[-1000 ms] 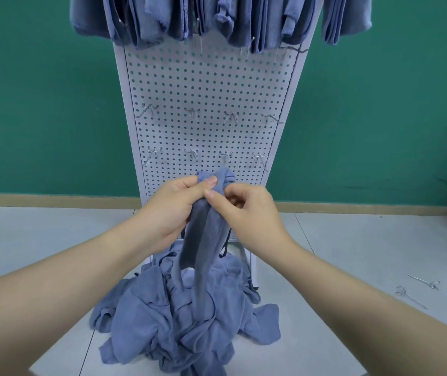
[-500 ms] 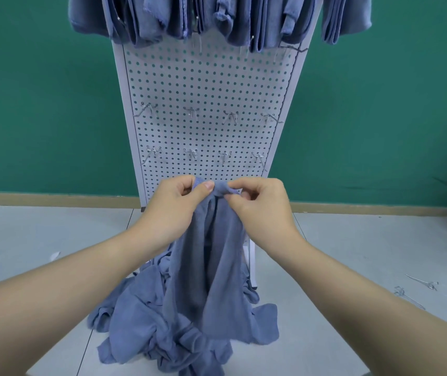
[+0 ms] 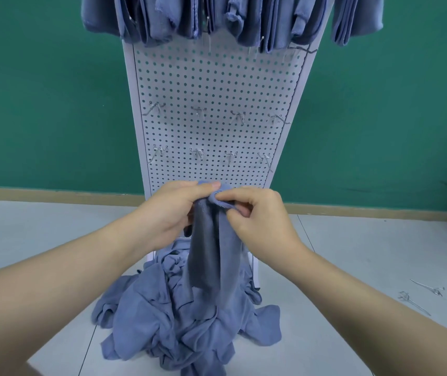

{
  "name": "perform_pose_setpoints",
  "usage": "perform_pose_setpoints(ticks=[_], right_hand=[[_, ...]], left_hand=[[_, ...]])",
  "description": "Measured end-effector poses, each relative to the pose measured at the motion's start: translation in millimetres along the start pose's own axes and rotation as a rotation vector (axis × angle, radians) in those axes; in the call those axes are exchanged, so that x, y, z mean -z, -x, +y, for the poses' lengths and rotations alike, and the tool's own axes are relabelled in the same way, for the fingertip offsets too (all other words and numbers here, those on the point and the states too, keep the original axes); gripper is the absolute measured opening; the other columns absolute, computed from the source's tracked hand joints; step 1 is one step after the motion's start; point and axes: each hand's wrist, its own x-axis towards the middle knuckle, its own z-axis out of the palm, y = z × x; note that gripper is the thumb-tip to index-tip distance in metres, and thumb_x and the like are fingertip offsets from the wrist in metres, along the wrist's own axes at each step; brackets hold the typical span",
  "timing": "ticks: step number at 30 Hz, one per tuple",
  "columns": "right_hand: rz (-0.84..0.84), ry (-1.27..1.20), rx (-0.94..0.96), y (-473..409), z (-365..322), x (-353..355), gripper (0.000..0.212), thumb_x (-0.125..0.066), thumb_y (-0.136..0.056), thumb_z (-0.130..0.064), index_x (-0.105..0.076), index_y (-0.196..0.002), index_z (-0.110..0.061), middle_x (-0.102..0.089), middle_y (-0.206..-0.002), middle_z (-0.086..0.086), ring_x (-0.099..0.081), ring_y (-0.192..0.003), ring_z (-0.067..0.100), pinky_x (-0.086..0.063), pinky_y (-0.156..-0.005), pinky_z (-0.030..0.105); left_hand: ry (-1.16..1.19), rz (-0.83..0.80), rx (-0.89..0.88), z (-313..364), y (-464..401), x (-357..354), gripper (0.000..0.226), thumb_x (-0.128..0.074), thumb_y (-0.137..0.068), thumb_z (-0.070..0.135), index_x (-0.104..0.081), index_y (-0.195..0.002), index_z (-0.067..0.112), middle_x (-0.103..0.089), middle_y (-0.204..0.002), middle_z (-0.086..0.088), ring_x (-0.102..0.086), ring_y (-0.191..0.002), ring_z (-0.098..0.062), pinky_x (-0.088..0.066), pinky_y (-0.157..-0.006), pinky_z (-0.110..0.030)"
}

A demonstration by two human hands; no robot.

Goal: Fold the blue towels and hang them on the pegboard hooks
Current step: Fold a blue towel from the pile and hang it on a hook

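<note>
A blue towel (image 3: 212, 253) hangs in a narrow folded strip in front of me. My left hand (image 3: 170, 213) and my right hand (image 3: 260, 221) both pinch its top edge, close together. Below it, a heap of loose blue towels (image 3: 179, 321) lies on the floor at the foot of the white pegboard (image 3: 216, 85). Several folded blue towels (image 3: 233, 17) hang along the pegboard's top. Two rows of bare metal hooks (image 3: 198, 112) stick out of the board's middle and lower part.
A green wall (image 3: 40, 90) stands behind the pegboard, above a tan baseboard. The floor is pale grey tile. Two loose metal hooks (image 3: 420, 294) lie on the floor at the right. A dark object shows at the right edge.
The towel had spread wider half a second ago; now my hands have come together again and it hangs as a narrower strip, lifted clear of the heap.
</note>
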Motion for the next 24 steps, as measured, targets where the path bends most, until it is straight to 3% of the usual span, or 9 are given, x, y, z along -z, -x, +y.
perform_pose_setpoints(ticks=[2, 5, 7, 9, 12, 15, 18, 21, 24], right_hand=[[-0.007, -0.047, -0.043, 0.9, -2.8, -1.0, 0.035, -0.063, -0.088, 0.005, -0.082, -0.103, -0.020, -0.048, -0.052, -0.015, -0.042, -0.053, 0.005, -0.037, -0.058, 0.013], [0.006, -0.233, -0.132, 1.5, -12.2, -3.0, 0.003, -0.077, -0.089, -0.013, -0.080, -0.089, -0.015, -0.053, -0.056, -0.005, -0.043, -0.053, 0.003, -0.038, -0.058, 0.014], [0.032, -0.351, -0.207, 1.4, -14.7, -5.5, 0.021, -0.081, -0.088, -0.028, -0.079, -0.083, -0.008, -0.063, -0.072, 0.021, -0.049, -0.063, 0.009, -0.041, -0.064, 0.023], [0.060, -0.402, -0.265, 0.9, -15.2, -8.1, 0.034, -0.080, -0.088, -0.037, -0.076, -0.080, -0.004, -0.064, -0.081, 0.028, -0.049, -0.067, 0.015, -0.041, -0.066, 0.031], [0.098, -0.429, -0.264, 1.0, -14.7, -10.4, 0.039, -0.077, -0.092, -0.030, -0.068, -0.071, 0.001, -0.051, -0.062, 0.010, -0.040, -0.062, 0.013, -0.034, -0.061, 0.028], [0.119, -0.432, -0.253, 1.7, -12.7, -11.9, 0.039, -0.074, -0.095, -0.021, -0.060, -0.061, -0.008, -0.045, -0.054, -0.007, -0.037, -0.055, 0.008, -0.032, -0.054, 0.020], [0.148, -0.439, -0.258, 0.5, -10.3, -12.0, 0.032, -0.073, -0.095, -0.016, -0.063, -0.065, -0.008, -0.049, -0.057, -0.006, -0.041, -0.058, 0.009, -0.036, -0.056, 0.019], [0.221, -0.460, -0.298, -4.6, -7.4, -5.6, 0.018, -0.072, -0.094, -0.013, -0.069, -0.076, -0.011, -0.060, -0.064, -0.003, -0.052, -0.061, 0.009, -0.045, -0.061, 0.018], [0.265, -0.465, -0.340, -12.1, 0.0, 1.7, 0.011, -0.070, -0.095, -0.011, -0.068, -0.084, -0.009, -0.063, -0.069, 0.006, -0.055, -0.066, 0.017, -0.051, -0.067, 0.032]], left_hand=[[0.058, 0.003, -0.006, -0.2, -0.6, 0.3, 0.032, -0.063, -0.101, 0.025, -0.076, -0.105, -0.003, -0.074, -0.111, -0.026, -0.071, -0.099, -0.032, -0.052, -0.103, -0.045], [0.183, -0.003, 0.004, -2.6, -1.3, -1.6, 0.037, -0.059, -0.103, 0.024, -0.071, -0.113, -0.009, -0.073, -0.111, -0.028, -0.071, -0.106, -0.036, -0.055, -0.102, -0.044], [0.235, -0.023, 0.018, -3.4, 0.6, -4.7, 0.039, -0.058, -0.104, 0.025, -0.069, -0.119, -0.009, -0.073, -0.116, -0.027, -0.071, -0.112, -0.036, -0.054, -0.103, -0.044], [0.256, -0.018, 0.012, -4.6, 1.6, -8.0, 0.039, -0.058, -0.104, 0.025, -0.068, -0.122, -0.008, -0.073, -0.117, -0.026, -0.071, -0.114, -0.036, -0.053, -0.105, -0.046], [0.181, 0.048, -0.051, -3.9, 4.8, -13.2, 0.031, -0.061, -0.103, 0.024, -0.071, -0.114, -0.003, -0.077, -0.110, -0.020, -0.074, -0.108, -0.032, -0.054, -0.104, -0.045], [0.113, 0.107, -0.106, -3.2, 7.0, -15.1, 0.025, -0.063, -0.102, 0.022, -0.075, -0.107, 0.001, -0.079, -0.103, -0.016, -0.075, -0.103, -0.033, -0.058, -0.099, -0.042], [0.072, 0.100, -0.115, -4.4, 8.1, -15.4, 0.023, -0.063, -0.102, 0.023, -0.077, -0.104, 0.004, -0.079, -0.102, -0.016, -0.076, -0.099, -0.031, -0.055, -0.101, -0.044], [0.021, 0.091, -0.135, -5.1, 7.1, -12.0, 0.021, -0.061, -0.103, 0.019, -0.078, -0.104, 0.007, -0.080, -0.101, -0.010, -0.076, -0.090, -0.018, -0.057, -0.081, -0.028], [-0.019, 0.152, -0.147, -4.0, 3.8, -3.9, 0.020, -0.062, -0.103, 0.019, -0.079, -0.103, 0.008, -0.080, -0.099, -0.007, -0.075, -0.088, -0.014, -0.058, -0.085, -0.029]])
